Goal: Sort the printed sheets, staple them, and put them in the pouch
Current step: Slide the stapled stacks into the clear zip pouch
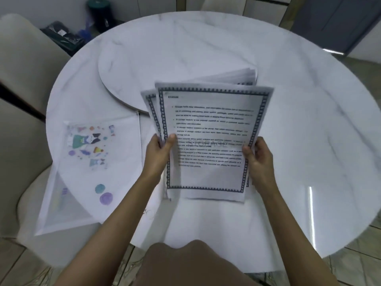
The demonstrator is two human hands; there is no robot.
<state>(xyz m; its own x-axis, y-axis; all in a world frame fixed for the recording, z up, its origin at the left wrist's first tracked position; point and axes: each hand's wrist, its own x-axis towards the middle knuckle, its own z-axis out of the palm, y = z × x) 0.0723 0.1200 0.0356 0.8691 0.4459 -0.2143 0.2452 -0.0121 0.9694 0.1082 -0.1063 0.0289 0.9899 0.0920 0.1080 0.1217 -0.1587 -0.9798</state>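
I hold a stack of printed sheets [210, 129] with dark patterned borders above the middle of the round marble table [299, 120]. My left hand [159, 150] grips the stack's left edge, thumb on the top page. My right hand [258, 154] grips the right edge. The sheets are fanned slightly, with a second page peeking out at the left. More loose sheets [237, 76] lie on the table behind the stack. A translucent pouch [90, 172] with colourful cartoon prints lies flat at the left. No stapler is visible.
A round marble turntable [165, 65] sits at the table's centre. Beige chairs [22, 65] stand to the left. A dark bin [101, 15] and black bag [64, 38] sit on the floor beyond the table.
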